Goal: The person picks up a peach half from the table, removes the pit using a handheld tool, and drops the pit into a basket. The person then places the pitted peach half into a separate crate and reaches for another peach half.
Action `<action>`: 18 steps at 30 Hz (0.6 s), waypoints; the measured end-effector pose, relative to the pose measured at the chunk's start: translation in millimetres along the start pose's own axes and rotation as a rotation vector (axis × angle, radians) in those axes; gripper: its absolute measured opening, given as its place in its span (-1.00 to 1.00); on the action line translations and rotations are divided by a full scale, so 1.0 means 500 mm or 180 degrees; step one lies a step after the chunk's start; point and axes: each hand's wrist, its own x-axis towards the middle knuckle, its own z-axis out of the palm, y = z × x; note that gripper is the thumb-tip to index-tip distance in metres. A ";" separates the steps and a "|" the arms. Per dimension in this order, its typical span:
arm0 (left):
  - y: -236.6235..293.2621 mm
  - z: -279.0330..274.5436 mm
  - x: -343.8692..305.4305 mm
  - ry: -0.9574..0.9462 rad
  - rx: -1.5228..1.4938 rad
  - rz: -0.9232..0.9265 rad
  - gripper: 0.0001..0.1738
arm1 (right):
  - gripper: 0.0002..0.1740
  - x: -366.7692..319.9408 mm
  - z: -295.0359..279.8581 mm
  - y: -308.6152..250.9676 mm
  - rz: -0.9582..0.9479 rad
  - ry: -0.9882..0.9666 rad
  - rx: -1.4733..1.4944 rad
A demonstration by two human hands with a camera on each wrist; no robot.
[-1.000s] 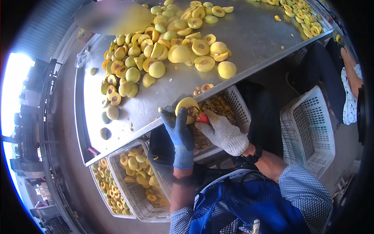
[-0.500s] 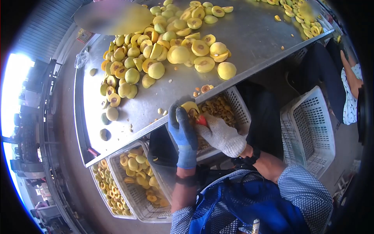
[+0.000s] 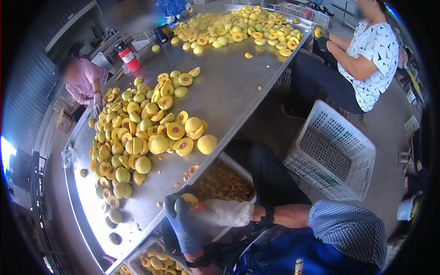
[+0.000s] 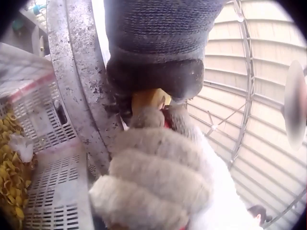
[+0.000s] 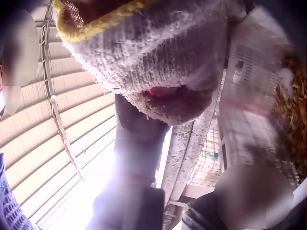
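Two hands are at work, close together at the near edge of the table. The left hand (image 3: pixel 181 222), in a blue and dark glove, has its fingers bent around one yellow fruit piece (image 3: pixel 189 199) and holds it tight. The right hand (image 3: pixel 220 213), in a fuzzy white glove, has its fingers curled up snug around one tool with a red handle (image 3: pixel 200 207). The tool's tip is too hidden to see, so I can't tell how deep it goes. There are two dark bands, one on each wrist.

Just under the hands' side of the table is one scrap crate (image 3: pixel 243 173) full of brown and yellow bits. One fruit crate (image 3: pixel 130 263), with yellow pieces in it, sits low on the left. A third, white crate (image 3: pixel 316 169) is on the floor to the right.

On the one big metal table (image 3: pixel 224 87) are two heaps: a near heap (image 3: pixel 159 144) and a far heap (image 3: pixel 237 36). Both have too many fruits to count. One red bottle (image 3: pixel 129 59) stands past the near heap.

Three other people show: one in pink (image 3: pixel 82 82), one in a white patterned shirt (image 3: pixel 373 68), and one in blue (image 3: pixel 172 7) at the back.
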 end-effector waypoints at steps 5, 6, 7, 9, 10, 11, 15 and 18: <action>0.003 0.015 -0.008 0.0424 0.0726 0.0279 -0.69 | -0.53 -0.019 0.009 -0.029 0.0428 -0.0247 0.1216; -0.006 0.014 -0.009 0.0483 0.0841 0.0423 -0.67 | -0.53 -0.029 0.004 -0.047 0.0898 -0.0512 0.1634; -0.018 0.009 -0.007 0.0424 0.0711 0.0513 -0.67 | -0.52 -0.032 0.003 -0.047 0.1012 -0.0553 0.1819; -0.024 -0.002 0.000 0.0294 0.0474 0.0692 -0.65 | -0.52 -0.034 0.017 -0.043 0.1230 -0.0633 0.2212; -0.024 -0.003 0.002 0.0296 0.0595 0.0468 -0.64 | -0.53 -0.024 0.045 -0.010 0.1225 -0.0330 0.1874; 0.006 0.011 0.004 0.0327 0.0718 0.0214 -0.64 | -0.54 -0.020 0.040 -0.001 0.0929 -0.0173 0.1392; -0.025 0.000 -0.007 0.0426 0.0910 0.0355 -0.68 | -0.62 -0.031 0.046 -0.006 0.0808 -0.0183 0.1586; -0.058 -0.005 0.003 0.0524 0.0839 0.0757 -0.68 | -0.68 -0.039 0.039 -0.034 0.1626 -0.0288 0.3015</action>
